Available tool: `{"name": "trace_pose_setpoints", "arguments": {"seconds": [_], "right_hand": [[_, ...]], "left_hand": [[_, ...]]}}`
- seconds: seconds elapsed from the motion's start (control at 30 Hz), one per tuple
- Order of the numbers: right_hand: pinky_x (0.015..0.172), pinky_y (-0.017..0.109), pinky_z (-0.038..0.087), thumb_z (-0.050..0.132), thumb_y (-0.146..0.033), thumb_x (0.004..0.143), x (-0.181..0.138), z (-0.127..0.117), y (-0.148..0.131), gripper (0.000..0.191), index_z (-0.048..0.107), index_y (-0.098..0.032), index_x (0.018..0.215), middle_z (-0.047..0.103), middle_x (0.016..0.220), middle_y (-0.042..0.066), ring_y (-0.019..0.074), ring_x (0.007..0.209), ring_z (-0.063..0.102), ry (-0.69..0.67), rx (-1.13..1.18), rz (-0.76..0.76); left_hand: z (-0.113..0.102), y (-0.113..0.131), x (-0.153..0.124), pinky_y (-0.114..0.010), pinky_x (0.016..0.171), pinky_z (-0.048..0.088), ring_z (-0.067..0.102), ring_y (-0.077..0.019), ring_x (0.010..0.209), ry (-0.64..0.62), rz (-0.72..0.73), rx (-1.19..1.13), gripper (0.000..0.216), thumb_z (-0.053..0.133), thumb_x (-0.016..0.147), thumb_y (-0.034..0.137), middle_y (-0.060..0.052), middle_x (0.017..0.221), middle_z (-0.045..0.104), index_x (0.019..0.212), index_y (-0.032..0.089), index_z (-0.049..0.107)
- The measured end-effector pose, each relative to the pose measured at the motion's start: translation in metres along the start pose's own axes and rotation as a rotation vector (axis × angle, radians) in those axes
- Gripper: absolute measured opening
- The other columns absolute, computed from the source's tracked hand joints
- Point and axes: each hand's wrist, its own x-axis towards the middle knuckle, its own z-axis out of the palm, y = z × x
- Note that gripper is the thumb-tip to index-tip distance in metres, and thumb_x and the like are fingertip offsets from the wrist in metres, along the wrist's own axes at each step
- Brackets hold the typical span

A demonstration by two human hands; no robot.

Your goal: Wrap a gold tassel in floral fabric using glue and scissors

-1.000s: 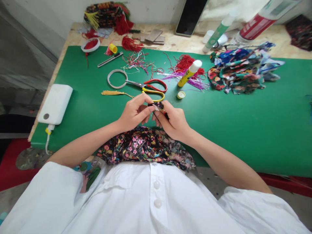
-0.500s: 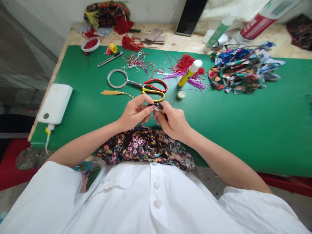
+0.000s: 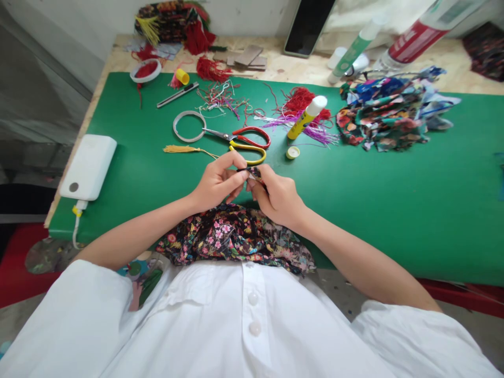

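Between my two hands is a small folded piece of black floral fabric [image 3: 255, 173], with a pale patch showing on it. My left hand [image 3: 220, 181] pinches its left end between thumb and fingers. My right hand [image 3: 279, 194] is closed round the right end, the thumb pressing from below. Below the hands, a larger bunched black floral cloth [image 3: 224, 233] lies at the table's near edge against the white shirt. Just beyond my fingers lie scissors [image 3: 242, 140] with one red and one yellow handle. A glue stick [image 3: 307, 118] stands behind, its yellow cap [image 3: 292, 153] beside it.
On the green mat [image 3: 394, 210] lie a pale ring [image 3: 189, 126], a gold tassel [image 3: 183, 149], a utility knife [image 3: 178, 95] and red thread [image 3: 301, 102]. Patterned fabric [image 3: 394, 113] is heaped at right. A white power bank [image 3: 88, 168] with a cable sits at left.
The fingers have shifted very slightly on the small fabric piece, and its pale patch is turned a little. Everything else stays in place.
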Motion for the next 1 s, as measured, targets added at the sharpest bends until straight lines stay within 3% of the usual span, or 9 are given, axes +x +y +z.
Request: {"name": "trace_pose_setpoints", "arguments": {"seconds": [0.53, 1.0], "right_hand": [[0.054, 0.025, 0.039, 0.041, -0.013, 0.096, 0.0006, -0.0005, 0.0005, 0.012, 0.037, -0.024, 0.095, 0.061, 0.069, 0.0, 0.0148, 0.055, 0.055, -0.003, -0.032, -0.046], [0.055, 0.024, 0.04, 0.041, -0.014, 0.096, 0.0011, -0.0007, 0.0, 0.011, 0.037, -0.024, 0.093, 0.06, 0.068, -0.001, 0.0149, 0.055, 0.056, -0.009, -0.034, -0.037]], "left_hand": [[-0.0055, -0.0063, -0.0023, -0.016, 0.042, 0.044, 0.054, -0.0031, 0.047, -0.044, 0.08, 0.139, 0.023, 0.06, 0.095, 0.041, 0.003, 0.084, 0.054, 0.093, 0.023, 0.047], [-0.0056, -0.0066, -0.0028, -0.017, 0.039, 0.041, 0.051, -0.0058, 0.045, -0.067, 0.043, 0.062, 0.021, 0.058, 0.096, 0.041, 0.004, 0.073, 0.053, 0.093, 0.024, 0.048]]}}
